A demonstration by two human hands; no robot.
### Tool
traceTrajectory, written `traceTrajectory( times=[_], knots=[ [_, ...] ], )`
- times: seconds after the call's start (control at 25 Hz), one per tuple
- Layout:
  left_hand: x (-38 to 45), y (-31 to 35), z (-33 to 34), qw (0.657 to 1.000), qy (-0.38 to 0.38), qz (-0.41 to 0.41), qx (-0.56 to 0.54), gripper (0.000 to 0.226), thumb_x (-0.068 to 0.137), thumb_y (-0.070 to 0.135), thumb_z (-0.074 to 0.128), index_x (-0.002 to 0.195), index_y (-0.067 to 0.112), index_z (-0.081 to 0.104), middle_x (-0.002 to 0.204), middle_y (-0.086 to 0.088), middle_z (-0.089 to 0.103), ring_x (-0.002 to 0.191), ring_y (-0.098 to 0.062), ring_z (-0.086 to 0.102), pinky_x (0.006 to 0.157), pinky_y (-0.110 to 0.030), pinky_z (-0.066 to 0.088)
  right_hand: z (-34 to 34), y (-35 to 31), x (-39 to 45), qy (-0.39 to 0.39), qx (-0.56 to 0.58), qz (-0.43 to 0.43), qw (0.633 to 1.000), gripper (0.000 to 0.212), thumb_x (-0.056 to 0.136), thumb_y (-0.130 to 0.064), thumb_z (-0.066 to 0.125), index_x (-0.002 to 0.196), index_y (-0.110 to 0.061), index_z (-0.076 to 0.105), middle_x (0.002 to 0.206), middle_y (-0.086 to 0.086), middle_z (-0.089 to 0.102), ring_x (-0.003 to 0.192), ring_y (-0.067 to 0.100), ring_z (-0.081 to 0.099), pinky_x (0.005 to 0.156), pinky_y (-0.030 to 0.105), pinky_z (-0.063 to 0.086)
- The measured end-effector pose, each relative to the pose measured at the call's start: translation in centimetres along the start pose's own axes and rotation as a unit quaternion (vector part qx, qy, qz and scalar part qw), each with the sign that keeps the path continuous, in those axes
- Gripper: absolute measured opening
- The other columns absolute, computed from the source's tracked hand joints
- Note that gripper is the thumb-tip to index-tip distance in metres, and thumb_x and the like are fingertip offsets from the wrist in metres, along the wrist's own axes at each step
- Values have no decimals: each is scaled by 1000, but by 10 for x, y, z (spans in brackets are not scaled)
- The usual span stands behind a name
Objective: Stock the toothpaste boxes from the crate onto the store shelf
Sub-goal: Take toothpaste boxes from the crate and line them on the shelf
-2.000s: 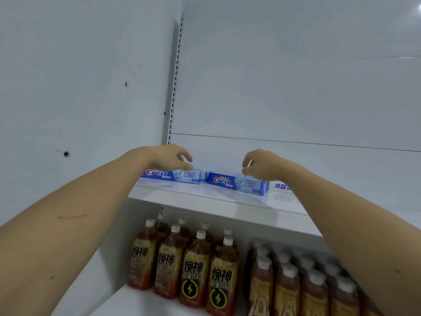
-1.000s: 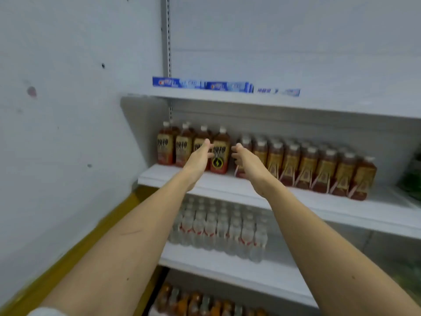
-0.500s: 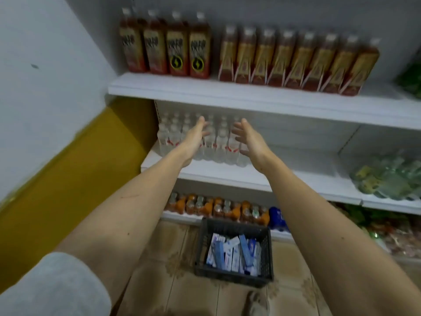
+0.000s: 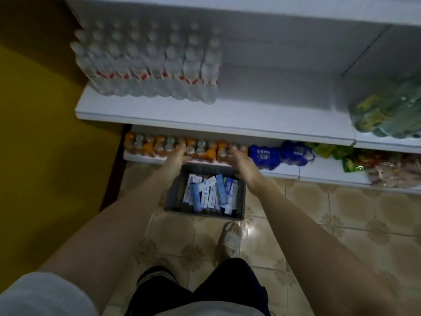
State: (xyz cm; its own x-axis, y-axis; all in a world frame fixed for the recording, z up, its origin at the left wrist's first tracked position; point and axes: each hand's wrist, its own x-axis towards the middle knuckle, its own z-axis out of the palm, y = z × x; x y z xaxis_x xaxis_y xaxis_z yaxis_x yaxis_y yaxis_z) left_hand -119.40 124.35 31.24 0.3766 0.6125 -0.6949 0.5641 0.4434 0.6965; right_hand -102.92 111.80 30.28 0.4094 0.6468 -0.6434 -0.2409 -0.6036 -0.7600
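Dim, flat light around me; my dark shorts and the yellow wall sink into shadow. The water bottles on the white shelf smear with motion blur, and my hands are soft too. A small glare patch shines on the floor tiles beside my sandal. Shelf lines bow and my arms stretch at the edges.

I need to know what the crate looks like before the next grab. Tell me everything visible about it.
The crate is a dark grey rectangular bin, plastic by its look, with latticed walls. It sits on the tiled floor before the lowest shelf, holding a loose jumble of blue and white toothpaste boxes. Both hands hover over its far end; contact is unclear.
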Motion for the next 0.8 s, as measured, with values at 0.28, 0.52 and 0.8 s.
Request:
traceTrajectory(
  times=[0.28,0.52,0.8],
  knots=[
    [88,-128,46,987,-12,-159,5,47,105,37,33,145,16,43,148,-6,45,138,-21,38,105,-35,27,39,163,82,19,61,172,983,41,102,-36,45,132,-10,58,132,8,59,123,26,53,108,40,38],
    [220,-265,68,981,61,-184,24,26,98,26,53,123,21,59,131,-5,55,113,-18,54,88,-29,48,89,284,178,38,29,187,981,26,101,-26,48,111,-8,64,99,3,61,94,17,55,84,30,44],
    [357,-393,88,971,77,-215,66,64,87,4,67,142,11,35,137,-15,48,109,-21,50,83,-25,41,91,392,319,-8,-287,156,945,29,95,-22,54,122,-10,53,105,5,60,87,21,62,72,35,55]
  ],
)
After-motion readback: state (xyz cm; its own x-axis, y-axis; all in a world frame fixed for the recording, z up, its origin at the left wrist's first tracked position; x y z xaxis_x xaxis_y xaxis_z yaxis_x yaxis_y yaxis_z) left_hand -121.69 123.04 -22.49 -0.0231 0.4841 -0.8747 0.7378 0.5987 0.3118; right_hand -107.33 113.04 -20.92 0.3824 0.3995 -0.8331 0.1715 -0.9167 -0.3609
